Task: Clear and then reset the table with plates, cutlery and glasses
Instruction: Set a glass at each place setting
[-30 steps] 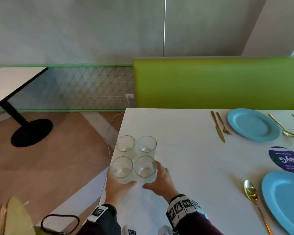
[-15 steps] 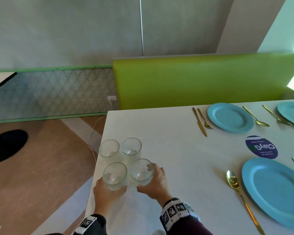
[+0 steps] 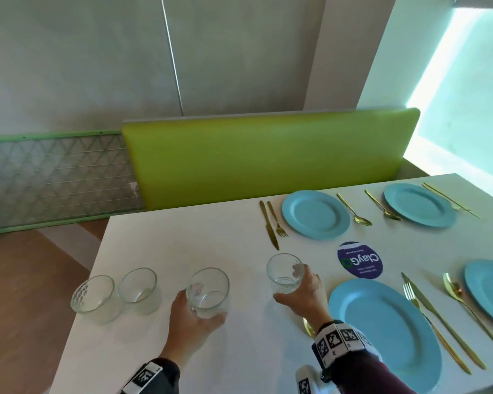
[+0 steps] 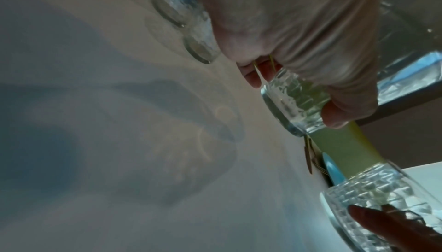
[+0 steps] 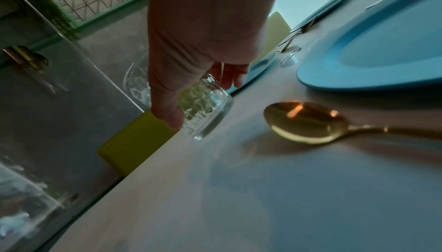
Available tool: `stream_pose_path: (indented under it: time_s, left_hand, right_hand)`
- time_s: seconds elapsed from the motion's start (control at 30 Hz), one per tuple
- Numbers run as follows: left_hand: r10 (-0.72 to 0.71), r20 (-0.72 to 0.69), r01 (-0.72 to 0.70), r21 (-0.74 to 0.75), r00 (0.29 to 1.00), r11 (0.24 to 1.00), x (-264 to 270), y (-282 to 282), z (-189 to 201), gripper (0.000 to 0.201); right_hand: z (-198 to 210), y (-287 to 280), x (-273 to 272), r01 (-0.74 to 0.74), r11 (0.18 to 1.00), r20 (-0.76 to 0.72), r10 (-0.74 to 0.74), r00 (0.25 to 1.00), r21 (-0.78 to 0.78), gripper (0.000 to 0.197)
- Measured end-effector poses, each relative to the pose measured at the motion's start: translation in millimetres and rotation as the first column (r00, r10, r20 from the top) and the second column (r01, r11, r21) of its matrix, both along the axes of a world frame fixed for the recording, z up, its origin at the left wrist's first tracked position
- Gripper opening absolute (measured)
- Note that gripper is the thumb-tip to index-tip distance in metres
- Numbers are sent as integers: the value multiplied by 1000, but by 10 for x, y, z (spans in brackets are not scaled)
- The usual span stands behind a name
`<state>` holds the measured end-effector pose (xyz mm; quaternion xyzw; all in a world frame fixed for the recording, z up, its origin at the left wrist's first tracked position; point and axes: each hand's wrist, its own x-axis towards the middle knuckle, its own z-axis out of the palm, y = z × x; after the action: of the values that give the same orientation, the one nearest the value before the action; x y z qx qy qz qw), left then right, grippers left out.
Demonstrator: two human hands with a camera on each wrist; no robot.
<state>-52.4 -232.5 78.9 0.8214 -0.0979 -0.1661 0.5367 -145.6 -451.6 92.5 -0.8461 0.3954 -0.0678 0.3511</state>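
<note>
The right hand (image 3: 302,291) wraps its fingers and thumb round one glass (image 3: 284,273), held low over the white table (image 3: 182,237) at about ten o'clock from the near blue plate (image 3: 387,331). The left hand (image 3: 194,319) is curled the same way round a second glass (image 3: 208,291), toward nine o'clock of the first. Two more glasses (image 3: 93,297) (image 3: 138,287) stand untouched near the table's left edge, close together.

The step in hand looks like distributing glasses to the four settings. To do it well, each glass should go down flat on its base, at the far side of its plate, clear of the cutlery. The gold spoon (image 5: 308,123) lies just beside the right hand's glass, so the base should land beyond the spoon's bowl rather than on it. The patterned walls probably give fair purchase, but a grip low on the body, as here, keeps fingers off the rim. Setting one hand's glass down at a time may be steadier.
</note>
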Motion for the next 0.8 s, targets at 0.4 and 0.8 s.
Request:
stream_pose_path:
  time_s: [0.4, 0.8]
  left_hand:
    - [62, 65, -57, -72, 996, 996, -163, -760, 154, 87]
    - [-80, 40, 85, -180, 996, 980, -28, -1010, 519, 81]
  right_hand:
    - [-332, -540, -29, -80, 995, -20, 82, 996, 60, 78]
    - [228, -702, -104, -127, 987, -81, 135, 987, 103, 104]
